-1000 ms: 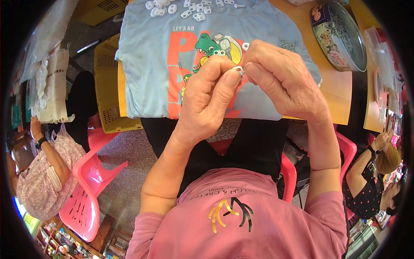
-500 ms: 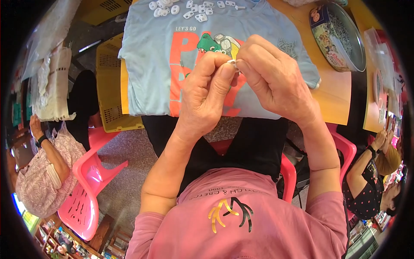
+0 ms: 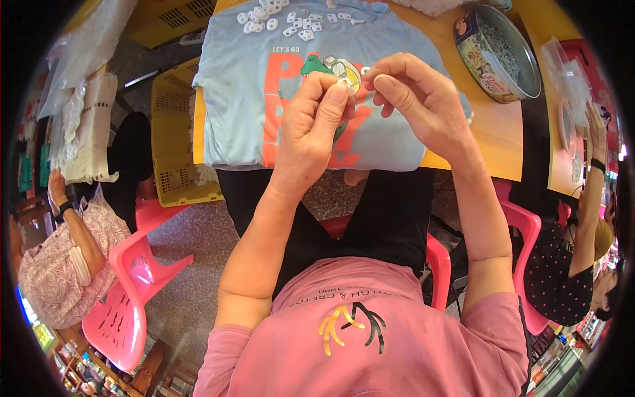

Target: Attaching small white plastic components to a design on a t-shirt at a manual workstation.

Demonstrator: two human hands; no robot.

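Observation:
My left hand (image 3: pixel 311 116) pinches a small white plastic piece (image 3: pixel 345 83) between thumb and forefinger. Just right of it, my right hand (image 3: pixel 417 99) has loosely curled fingers, apart from the piece; nothing shows in them. Both hands are above a folded light-blue T-shirt (image 3: pixel 231 112) with red letters and a green cartoon animal, spread on the table. Toward the shirt's far edge lie several loose white plastic pieces with holes (image 3: pixel 306 34). An oval tin (image 3: pixel 486 73) with many small grey metal-looking parts stands at the far right.
Yellow plastic crates (image 3: pixel 173 126) stand left of the orange-yellow table (image 3: pixel 499 142). Clear plastic bags (image 3: pixel 562 73) lie at the right. Co-workers sit on both sides, one in a patterned top (image 3: pixel 73 264), one in a dotted top (image 3: pixel 555 278). A pink chair (image 3: pixel 126 311) stands at left.
My right hand has parted from the white piece and its fingers have loosened. The piece stays in my left hand. The co-worker at right has stretched an arm forward.

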